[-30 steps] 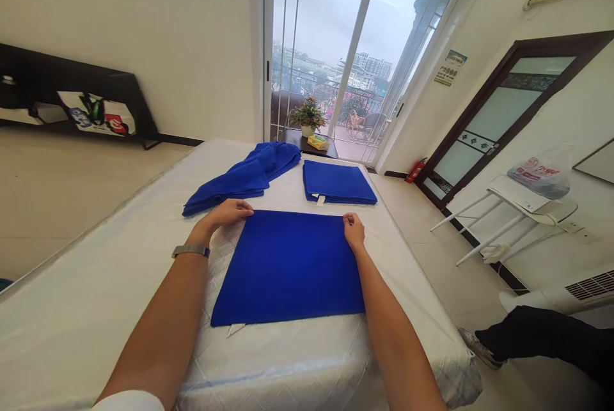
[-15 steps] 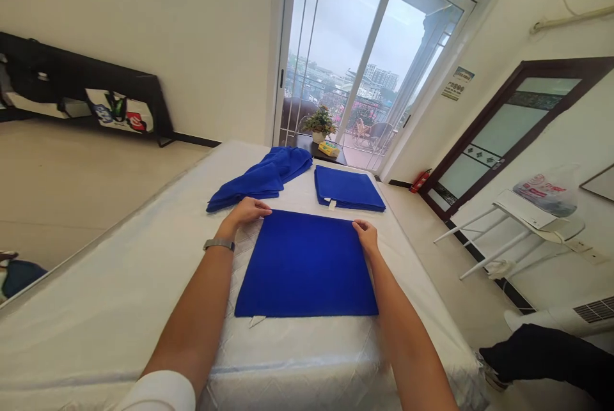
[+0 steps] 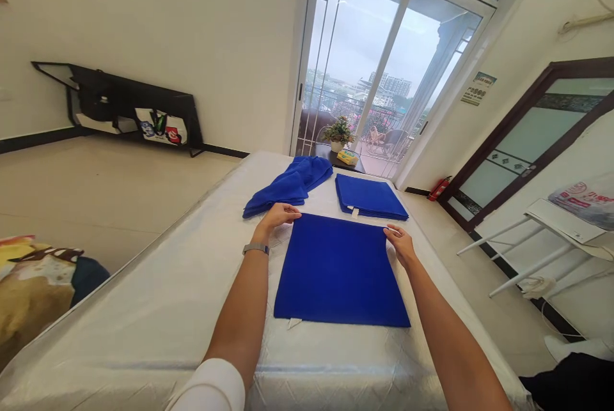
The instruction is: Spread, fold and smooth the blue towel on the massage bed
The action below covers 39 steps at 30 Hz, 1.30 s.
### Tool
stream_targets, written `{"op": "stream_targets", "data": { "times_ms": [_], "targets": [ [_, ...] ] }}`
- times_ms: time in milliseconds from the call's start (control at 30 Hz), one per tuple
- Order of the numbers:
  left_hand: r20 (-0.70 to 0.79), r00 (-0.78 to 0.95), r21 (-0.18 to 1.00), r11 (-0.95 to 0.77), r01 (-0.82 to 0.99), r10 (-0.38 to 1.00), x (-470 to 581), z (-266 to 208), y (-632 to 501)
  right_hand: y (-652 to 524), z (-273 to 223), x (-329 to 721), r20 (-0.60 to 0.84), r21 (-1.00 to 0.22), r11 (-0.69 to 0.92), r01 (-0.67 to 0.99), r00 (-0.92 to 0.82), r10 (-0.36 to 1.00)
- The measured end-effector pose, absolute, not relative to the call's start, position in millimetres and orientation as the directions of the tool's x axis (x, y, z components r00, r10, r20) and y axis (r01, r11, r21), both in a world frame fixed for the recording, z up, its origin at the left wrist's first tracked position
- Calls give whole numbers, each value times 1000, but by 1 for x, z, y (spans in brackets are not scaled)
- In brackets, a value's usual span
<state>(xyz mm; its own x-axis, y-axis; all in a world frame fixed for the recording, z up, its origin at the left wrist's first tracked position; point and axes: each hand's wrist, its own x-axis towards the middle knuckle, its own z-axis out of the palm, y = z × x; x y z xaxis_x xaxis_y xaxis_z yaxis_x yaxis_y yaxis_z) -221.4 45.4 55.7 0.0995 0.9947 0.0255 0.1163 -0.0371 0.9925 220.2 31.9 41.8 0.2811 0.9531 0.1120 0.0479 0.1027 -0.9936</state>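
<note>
A flat square of blue cloth (image 3: 341, 270) lies on a plastic-covered mattress (image 3: 206, 270), with a small white tag sticking out under its near left edge. My left hand (image 3: 281, 216), with a watch on the wrist, pinches the cloth's far left corner. At the far right corner, my right hand (image 3: 399, 243) has its thumb and fingertips closed on the edge. Beyond the cloth sits a neat stack of folded blue cloths (image 3: 371, 195) with a white tag on its near side. Left of that stack is a loose, rumpled heap of blue cloths (image 3: 292, 184).
A potted plant (image 3: 338, 133) and a yellow tissue pack (image 3: 348, 157) stand on a small dark table past the mattress. At the right are a white stool (image 3: 551, 222) with a plastic bag on it and a fire extinguisher (image 3: 439, 188). Piled fabric (image 3: 43, 289) shows at the left.
My view has swung left, so everything sits further right in the picture. Both hands stay at the far corners of the cloth, which lies flat as before.
</note>
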Motion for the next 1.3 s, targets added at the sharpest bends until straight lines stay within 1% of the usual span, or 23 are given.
{"op": "stream_targets", "data": {
  "times_ms": [100,200,267,367,500,633,767,933,1033,1200,1300],
  "targets": [
    [63,115,994,-73,87,991,-221,75,43,22,67,219,149,-988,154,2,277,949],
    [160,125,984,-168,60,979,-220,104,34,9,99,217,217,-972,234,-28,284,934],
    [246,99,967,-251,49,964,-218,127,23,-2,124,217,265,-955,293,-54,294,918],
    [348,17,936,-348,57,938,-214,166,-1,-26,163,218,340,-921,382,-76,319,885],
    [499,-117,865,-485,131,858,-207,216,-47,-68,208,222,453,-869,494,-42,338,825],
    [621,-198,782,-585,214,759,-195,251,-99,-108,236,230,559,-818,569,83,346,754],
    [675,-258,738,-623,259,692,-180,269,-143,-141,246,242,633,-770,607,198,354,688],
    [708,-369,702,-658,274,602,-167,275,-182,-175,248,248,706,-707,632,316,363,608],
    [689,-372,720,-645,256,622,-165,274,-194,-187,248,245,721,-693,635,343,357,594],
    [666,-325,744,-632,217,672,-167,269,-199,-194,246,240,709,-705,636,314,358,608],
    [633,-354,771,-604,203,688,-167,268,-210,-200,244,239,720,-692,643,326,379,582]
  ]
}}
